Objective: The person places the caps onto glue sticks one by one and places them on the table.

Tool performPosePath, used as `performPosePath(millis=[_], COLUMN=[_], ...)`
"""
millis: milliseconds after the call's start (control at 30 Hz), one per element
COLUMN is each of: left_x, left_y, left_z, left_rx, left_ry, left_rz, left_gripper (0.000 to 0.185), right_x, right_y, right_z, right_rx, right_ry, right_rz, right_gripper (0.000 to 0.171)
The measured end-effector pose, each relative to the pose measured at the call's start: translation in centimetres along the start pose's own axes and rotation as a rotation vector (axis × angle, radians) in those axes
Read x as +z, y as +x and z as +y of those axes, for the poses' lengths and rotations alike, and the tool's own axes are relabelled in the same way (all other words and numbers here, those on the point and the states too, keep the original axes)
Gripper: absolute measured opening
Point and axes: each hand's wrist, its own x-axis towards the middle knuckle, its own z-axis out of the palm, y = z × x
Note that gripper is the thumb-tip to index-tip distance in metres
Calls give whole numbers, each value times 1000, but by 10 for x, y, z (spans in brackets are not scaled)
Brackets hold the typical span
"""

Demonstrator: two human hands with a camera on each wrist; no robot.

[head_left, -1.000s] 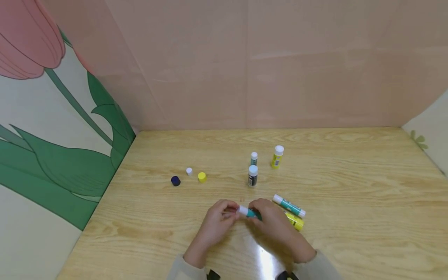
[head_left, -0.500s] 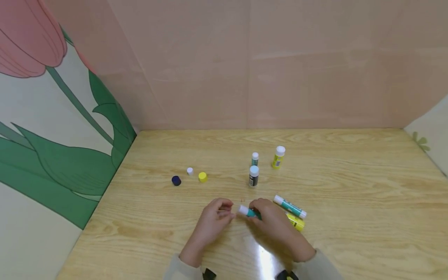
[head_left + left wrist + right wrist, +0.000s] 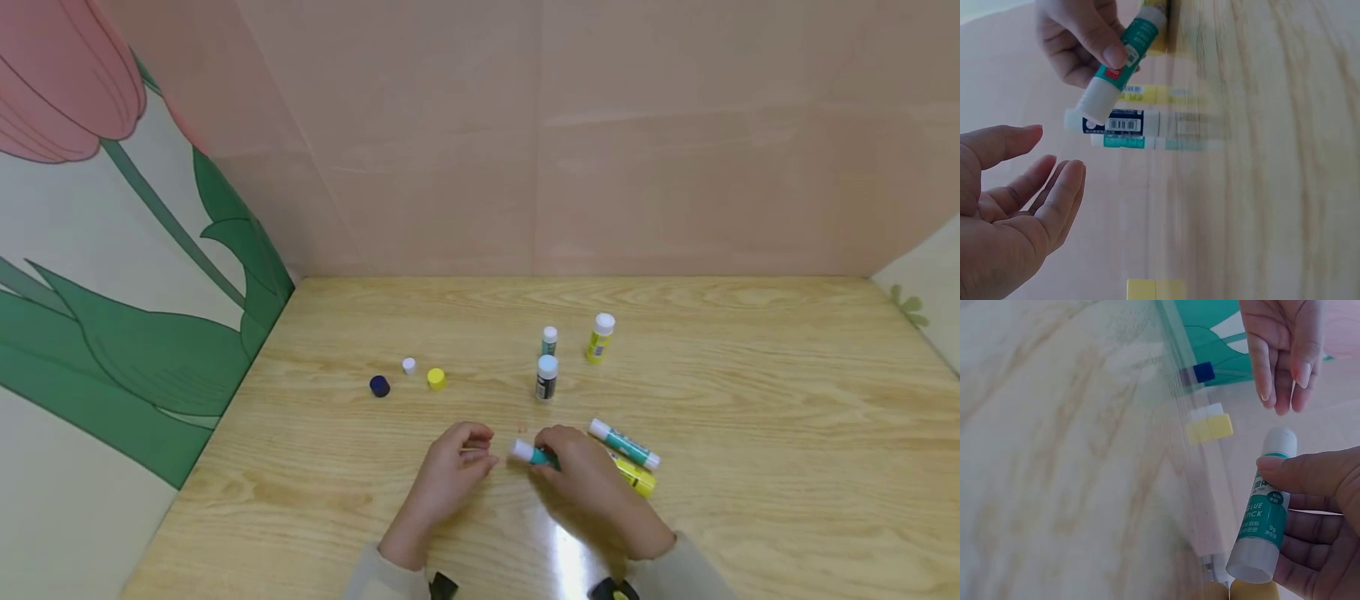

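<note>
The pale wooden worktop [image 3: 750,433] carries everything, and places below are told from the black-labelled glue stick with a pale cap [image 3: 546,377], which stands upright near the worktop's middle.

The person's right hand [image 3: 581,471] hovers nearer the person than that stick; its grip is closed round a small teal-and-white glue stick [image 3: 529,453], thumb [image 3: 1291,472] pressed on the label and fingers curled behind the barrel. The white end of this held stick points toward the left hand [image 3: 450,471], which is just apart from it, its grip slack: fingers loosely bent, palm showing in the left wrist view, holding nothing.

Just right of the right hand lie a longer teal glue stick with white ends [image 3: 624,444] and, touching or just beside it, a yellow glue stick [image 3: 635,477] partly hidden by the hand.

Beyond the landmark stick stand a small teal glue stick with a white cap [image 3: 549,341] and, to its right, a yellow glue stick with a white cap [image 3: 600,337].

Well to the landmark's left sit three loose caps: a yellow cap [image 3: 436,379], a dark blue cap [image 3: 379,386] and a small white cap [image 3: 408,365] between them and a little farther back.
</note>
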Motion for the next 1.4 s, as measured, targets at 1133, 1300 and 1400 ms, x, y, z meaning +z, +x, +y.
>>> performPosePath(millis=[1133,1300,1400], left_x=[-14,-16,-17], left_y=[-1,-2,-3], left_z=[-6,-7,-7], left_rx=[31,37,36], left_ry=[51,69,78], left_rz=[19,26,27], left_gripper=[28,28,28], right_x=[2,3,4], right_y=[4,3,3], right_z=[1,1,1], right_rx=[-21,-22,-17], right_ry=[-65,-79,-86], right_rz=[-13,-22,-27], right_gripper=[12,11,11])
